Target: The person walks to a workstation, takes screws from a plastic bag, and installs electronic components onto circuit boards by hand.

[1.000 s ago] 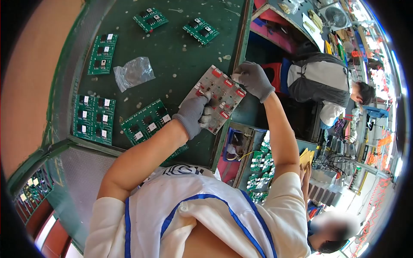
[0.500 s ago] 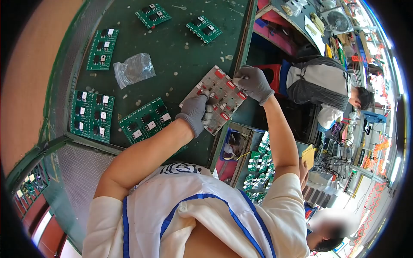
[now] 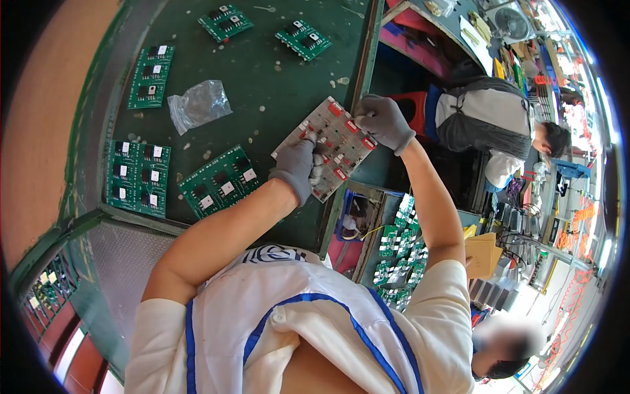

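A greyish circuit board (image 3: 338,141) with red parts along its edges and middle is tilted over the front edge of the green table. My left hand (image 3: 296,167), in a grey glove, is closed on its lower left side, with the thumb on the face. My right hand (image 3: 387,125), also gloved, is closed at the board's upper right edge beside a red part. Its curled fingers partly hide what they pinch. Left of my left forearm lies a green circuit board (image 3: 223,184) with black and white components.
More green boards lie at the left (image 3: 138,177) and far side (image 3: 303,39) of the table, near a clear plastic bag (image 3: 199,106). Several boards fill a tray (image 3: 377,246) by my right elbow. One person (image 3: 485,125) sits beyond; another holds yellowish cards (image 3: 482,255).
Both hands still hold the greyish board, with only small shifts of the fingers. The view has moved slightly. More of the other person's yellowish cards shows beside my right arm.
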### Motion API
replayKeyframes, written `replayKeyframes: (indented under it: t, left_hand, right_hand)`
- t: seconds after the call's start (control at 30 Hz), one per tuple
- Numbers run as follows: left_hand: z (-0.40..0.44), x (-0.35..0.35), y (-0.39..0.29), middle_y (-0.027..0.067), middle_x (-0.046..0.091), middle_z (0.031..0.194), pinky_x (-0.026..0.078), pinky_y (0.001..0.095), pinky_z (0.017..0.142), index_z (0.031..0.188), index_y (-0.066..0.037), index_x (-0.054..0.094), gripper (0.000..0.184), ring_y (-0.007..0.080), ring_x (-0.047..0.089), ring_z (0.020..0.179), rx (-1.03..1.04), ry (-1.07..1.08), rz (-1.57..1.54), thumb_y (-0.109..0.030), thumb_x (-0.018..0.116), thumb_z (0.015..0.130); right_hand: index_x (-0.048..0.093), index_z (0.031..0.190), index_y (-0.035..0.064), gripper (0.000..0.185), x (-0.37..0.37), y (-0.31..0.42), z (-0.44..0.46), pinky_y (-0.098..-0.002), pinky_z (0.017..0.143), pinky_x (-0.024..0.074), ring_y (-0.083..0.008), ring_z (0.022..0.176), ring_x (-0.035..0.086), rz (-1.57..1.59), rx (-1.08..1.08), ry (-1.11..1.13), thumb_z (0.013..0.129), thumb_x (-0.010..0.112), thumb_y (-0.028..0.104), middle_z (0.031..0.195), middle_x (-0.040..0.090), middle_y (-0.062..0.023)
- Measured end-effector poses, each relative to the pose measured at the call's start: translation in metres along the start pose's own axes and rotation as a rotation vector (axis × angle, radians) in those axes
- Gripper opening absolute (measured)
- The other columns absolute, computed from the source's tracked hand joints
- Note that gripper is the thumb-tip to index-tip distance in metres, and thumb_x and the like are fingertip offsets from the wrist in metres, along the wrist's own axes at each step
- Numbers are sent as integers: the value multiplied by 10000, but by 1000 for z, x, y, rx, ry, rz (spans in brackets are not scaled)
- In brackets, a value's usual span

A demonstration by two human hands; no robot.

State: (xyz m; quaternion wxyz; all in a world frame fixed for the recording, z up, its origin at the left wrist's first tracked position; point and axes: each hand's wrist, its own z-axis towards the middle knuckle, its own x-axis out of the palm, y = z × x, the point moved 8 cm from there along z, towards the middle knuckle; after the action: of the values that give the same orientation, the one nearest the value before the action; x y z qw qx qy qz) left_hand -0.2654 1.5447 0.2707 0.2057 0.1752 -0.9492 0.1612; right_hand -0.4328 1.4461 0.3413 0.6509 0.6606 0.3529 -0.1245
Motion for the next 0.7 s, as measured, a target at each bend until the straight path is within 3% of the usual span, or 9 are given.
replayKeyframes:
  t: [0.17,0.23,0.3,0.43,0.5,0.6,0.7]
  left_hand:
    - [-4,1,-3,-18,441,508,243,250,321,750,-125,521,317,95,356,353,25,-27,2,-358,490,962]
    - [-5,3,-3,-53,350,504,182,246,333,764,-161,480,295,77,264,369,6,-36,4,-384,506,956]
    - [-4,3,-3,-55,344,500,178,246,333,764,-162,480,296,76,257,367,12,-32,-6,-386,504,957]
    - [1,1,-1,-39,408,493,232,254,319,750,-128,536,323,86,321,349,49,21,-18,-355,471,971]
    - [3,1,-1,-41,399,491,228,253,319,743,-125,539,332,85,315,349,43,42,-16,-355,472,971]
    - [5,1,1,-44,387,488,222,248,319,727,-120,544,349,81,308,350,35,63,-12,-359,472,971]
    - [6,1,1,-46,381,489,219,245,320,720,-118,544,361,79,303,350,31,68,-20,-365,469,972]
  right_hand:
    - [604,686,-27,72,4,-4,-1,-316,533,425,-176,557,534,71,167,31,697,593,44,684,543,-92]
    - [604,690,-26,58,3,-1,-1,-316,527,424,-170,548,529,44,184,40,699,595,30,694,540,-87]
    - [636,739,-30,93,1,1,-4,-290,612,429,-126,662,539,-46,218,28,729,620,61,717,552,-58]
    - [674,797,-25,127,-6,-7,-11,-281,658,443,-134,715,559,-59,160,6,744,651,87,765,598,-58]
    - [683,814,-19,109,-6,-8,-12,-289,655,463,-165,695,588,200,58,72,762,644,67,751,600,-77]
    - [699,863,-15,140,-9,-5,-15,-287,681,474,-158,718,591,272,10,105,756,645,58,772,618,-73]
    - [700,870,-16,163,-7,-12,-13,-292,698,483,-152,763,597,188,96,119,743,660,78,792,636,-74]
